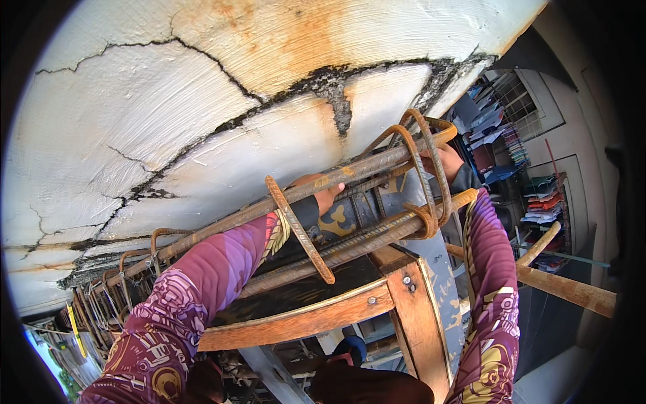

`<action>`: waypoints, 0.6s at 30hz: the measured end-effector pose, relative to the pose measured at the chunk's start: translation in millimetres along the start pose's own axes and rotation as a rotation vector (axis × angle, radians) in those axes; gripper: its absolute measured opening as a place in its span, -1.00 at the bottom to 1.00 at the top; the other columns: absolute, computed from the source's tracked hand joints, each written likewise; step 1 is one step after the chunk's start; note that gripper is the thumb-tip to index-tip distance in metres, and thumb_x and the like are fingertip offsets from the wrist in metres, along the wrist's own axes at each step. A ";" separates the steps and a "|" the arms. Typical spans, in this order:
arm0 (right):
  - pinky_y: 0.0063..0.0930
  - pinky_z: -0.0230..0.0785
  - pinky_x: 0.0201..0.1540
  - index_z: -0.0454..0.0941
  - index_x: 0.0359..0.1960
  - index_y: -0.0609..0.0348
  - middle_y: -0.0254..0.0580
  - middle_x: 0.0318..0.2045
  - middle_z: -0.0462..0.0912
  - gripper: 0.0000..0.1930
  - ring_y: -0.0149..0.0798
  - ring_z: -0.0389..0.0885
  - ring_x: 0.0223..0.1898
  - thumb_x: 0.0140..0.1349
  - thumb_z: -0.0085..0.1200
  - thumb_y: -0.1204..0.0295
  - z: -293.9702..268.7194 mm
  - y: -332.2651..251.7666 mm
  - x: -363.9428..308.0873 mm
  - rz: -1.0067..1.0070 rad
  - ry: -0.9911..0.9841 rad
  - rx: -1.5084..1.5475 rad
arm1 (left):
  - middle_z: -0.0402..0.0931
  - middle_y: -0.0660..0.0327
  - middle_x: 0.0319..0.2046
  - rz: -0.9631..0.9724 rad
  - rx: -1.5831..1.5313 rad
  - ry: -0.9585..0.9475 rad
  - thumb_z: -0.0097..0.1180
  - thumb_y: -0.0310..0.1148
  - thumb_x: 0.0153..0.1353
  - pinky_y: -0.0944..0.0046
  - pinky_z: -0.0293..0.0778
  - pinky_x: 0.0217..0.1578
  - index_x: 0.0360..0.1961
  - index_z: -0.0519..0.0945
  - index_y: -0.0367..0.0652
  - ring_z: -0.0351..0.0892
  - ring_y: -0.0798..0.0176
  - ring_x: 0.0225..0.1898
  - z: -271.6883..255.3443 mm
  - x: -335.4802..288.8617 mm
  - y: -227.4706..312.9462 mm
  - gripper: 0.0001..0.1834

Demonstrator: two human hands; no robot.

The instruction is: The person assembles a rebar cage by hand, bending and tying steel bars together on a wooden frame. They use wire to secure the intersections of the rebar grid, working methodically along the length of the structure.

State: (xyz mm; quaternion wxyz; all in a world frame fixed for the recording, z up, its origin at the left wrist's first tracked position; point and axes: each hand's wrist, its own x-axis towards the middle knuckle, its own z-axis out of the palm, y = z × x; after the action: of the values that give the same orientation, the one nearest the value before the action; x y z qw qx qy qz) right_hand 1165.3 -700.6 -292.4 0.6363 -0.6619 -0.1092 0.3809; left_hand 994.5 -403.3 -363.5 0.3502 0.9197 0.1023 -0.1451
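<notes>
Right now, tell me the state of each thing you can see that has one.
Left hand: at the upper bar, partly hidden.
Right hand: by the bent loops, partly hidden.
Upper bar: rusty.
Lower bar: rusty.
Bent loops: rusty, curved.
Short rod: rusty, slanting across the bars.
White surface: cracked, rust-stained.
Wooden frame: bolted at its corner.

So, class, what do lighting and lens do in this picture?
Head view: black vignette around the rim; fisheye seems to bend the long bar; the wall is brightly lit; the lower middle sits in shadow; the left sleeve looks fairly sharp.
</notes>
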 end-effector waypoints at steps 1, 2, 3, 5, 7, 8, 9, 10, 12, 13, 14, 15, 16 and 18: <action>-0.38 0.49 -0.01 0.55 -0.04 0.46 -0.04 -0.16 0.69 -0.60 -0.24 0.68 -0.18 0.27 0.11 0.30 -6.6 5.4 -4.8 0.032 0.014 0.063 | 0.59 -0.15 -0.17 -0.038 -0.012 -0.098 -0.16 0.13 0.41 -0.01 0.43 -0.04 -0.03 0.56 -0.25 0.57 -0.18 -0.08 -1.5 0.3 12.1 -0.40; -0.38 0.47 0.02 0.55 -0.03 0.46 -0.03 -0.15 0.69 -0.59 -0.24 0.67 -0.16 0.28 0.12 0.28 -13.3 9.4 -8.2 0.060 0.029 0.124 | 0.54 -0.20 -0.04 -0.077 -0.022 -0.195 -0.21 0.19 0.41 0.05 0.38 0.07 0.10 0.48 -0.32 0.51 -0.14 0.04 -5.1 1.9 23.2 -0.30; -0.39 0.47 0.03 0.55 -0.03 0.46 -0.03 -0.14 0.68 -0.58 -0.23 0.67 -0.15 0.28 0.12 0.27 -14.2 14.1 -6.4 0.057 0.036 0.158 | 0.49 -0.24 0.09 -0.124 -0.026 -0.285 -0.25 0.25 0.41 0.11 0.33 0.18 0.23 0.40 -0.40 0.46 -0.10 0.16 -11.3 0.1 30.3 -0.18; -0.39 0.46 0.05 0.55 -0.01 0.44 -0.03 -0.13 0.68 -0.54 -0.23 0.66 -0.13 0.28 0.14 0.22 -19.6 21.3 -5.6 0.092 0.051 0.168 | 0.54 -0.21 0.00 -0.087 -0.026 -0.223 -0.23 0.23 0.42 0.11 0.37 0.11 0.18 0.43 -0.39 0.51 -0.06 0.06 -11.2 -4.2 34.1 -0.22; -0.38 0.45 0.06 0.54 0.01 0.42 -0.03 -0.12 0.68 -0.50 -0.23 0.66 -0.11 0.27 0.16 0.15 -15.3 8.8 -3.5 0.151 0.062 0.120 | 0.56 -0.15 -0.13 -0.049 -0.045 -0.172 -0.20 0.20 0.42 0.11 0.41 0.00 0.11 0.47 -0.38 0.54 0.00 -0.07 -17.2 -5.4 36.1 -0.26; -0.37 0.46 0.05 0.53 0.04 0.38 -0.05 -0.12 0.67 -0.43 -0.25 0.66 -0.13 0.26 0.19 0.07 -17.7 18.7 3.3 0.151 0.077 0.108 | 0.57 -0.11 -0.21 -0.031 -0.069 -0.159 -0.18 0.19 0.42 0.10 0.43 -0.07 0.06 0.49 -0.37 0.55 0.04 -0.15 -20.2 -6.3 37.0 -0.29; -0.40 0.48 0.00 0.51 0.06 0.37 -0.08 -0.10 0.67 -0.42 -0.29 0.67 -0.18 0.22 0.26 0.09 -13.5 21.2 4.4 0.145 0.050 0.160 | 0.58 -0.07 -0.29 -0.018 -0.092 -0.140 -0.17 0.18 0.42 0.10 0.44 -0.14 0.00 0.51 -0.36 0.55 0.08 -0.24 -24.5 -6.9 36.6 -0.31; -0.42 0.50 -0.02 0.52 0.04 0.38 -0.09 -0.11 0.68 -0.45 -0.30 0.68 -0.20 0.19 0.31 0.17 -11.8 22.5 2.9 0.089 0.055 0.109 | 0.48 0.05 -0.48 0.023 -0.039 -0.097 -0.12 0.15 0.42 0.08 0.40 -0.30 -0.13 0.50 -0.34 0.46 0.17 -0.42 -23.6 -4.1 31.1 -0.38; -0.44 0.51 -0.04 0.53 0.02 0.39 -0.11 -0.14 0.69 -0.50 -0.31 0.68 -0.21 0.14 0.37 0.31 -10.6 22.3 1.4 0.001 0.065 0.007 | 0.47 0.05 -0.50 0.040 -0.036 -0.083 -0.11 0.15 0.42 0.06 0.39 -0.31 -0.17 0.51 -0.33 0.45 0.17 -0.43 -25.7 -3.8 33.1 -0.38; -0.44 0.52 -0.04 0.54 0.01 0.40 -0.11 -0.16 0.70 -0.52 -0.32 0.68 -0.21 0.12 0.38 0.36 -11.4 19.6 0.4 -0.031 0.070 -0.043 | 0.46 0.05 -0.52 0.049 -0.032 -0.080 -0.11 0.15 0.41 0.05 0.39 -0.32 -0.19 0.52 -0.33 0.45 0.17 -0.44 -27.7 -5.5 36.8 -0.38; -0.45 0.53 -0.05 0.54 0.00 0.40 -0.11 -0.17 0.70 -0.53 -0.32 0.68 -0.20 0.10 0.39 0.42 -11.4 19.3 0.8 -0.063 0.076 -0.093 | 0.46 0.04 -0.52 0.045 -0.072 -0.079 -0.09 0.16 0.40 0.04 0.39 -0.33 -0.22 0.53 -0.34 0.45 0.15 -0.45 -30.6 -9.1 40.3 -0.38; -0.44 0.53 -0.05 0.55 0.00 0.40 -0.11 -0.19 0.71 -0.55 -0.32 0.68 -0.20 0.09 0.39 0.45 -13.6 21.4 1.4 -0.067 0.084 -0.072 | 0.46 0.02 -0.52 0.052 -0.114 -0.081 -0.06 0.16 0.39 0.03 0.39 -0.34 -0.26 0.54 -0.34 0.45 0.13 -0.46 -33.5 -11.3 48.6 -0.37; -0.44 0.53 -0.05 0.55 -0.01 0.41 -0.10 -0.20 0.71 -0.56 -0.32 0.68 -0.20 0.09 0.38 0.47 -14.2 24.0 3.0 -0.072 0.093 -0.052 | 0.47 0.00 -0.53 0.060 -0.155 -0.084 -0.04 0.16 0.38 0.02 0.39 -0.34 -0.30 0.55 -0.34 0.45 0.11 -0.47 -35.2 -11.8 54.5 -0.37; -0.46 0.53 -0.06 0.55 -0.01 0.41 -0.10 -0.22 0.72 -0.58 -0.30 0.69 -0.21 0.10 0.36 0.52 -4.1 20.7 3.7 -0.092 0.096 0.002 | 0.46 -0.03 -0.56 0.052 0.020 -0.075 0.02 0.16 0.34 0.00 0.38 -0.37 -0.39 0.56 -0.34 0.45 0.05 -0.50 -46.4 -13.3 54.4 -0.37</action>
State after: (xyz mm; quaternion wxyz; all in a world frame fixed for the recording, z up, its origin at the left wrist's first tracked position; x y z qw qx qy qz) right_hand 1163.4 -704.8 -313.3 0.6582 -0.6732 -0.1085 0.3192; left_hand 1006.8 -413.1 -292.5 0.3481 0.9195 0.0635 -0.1713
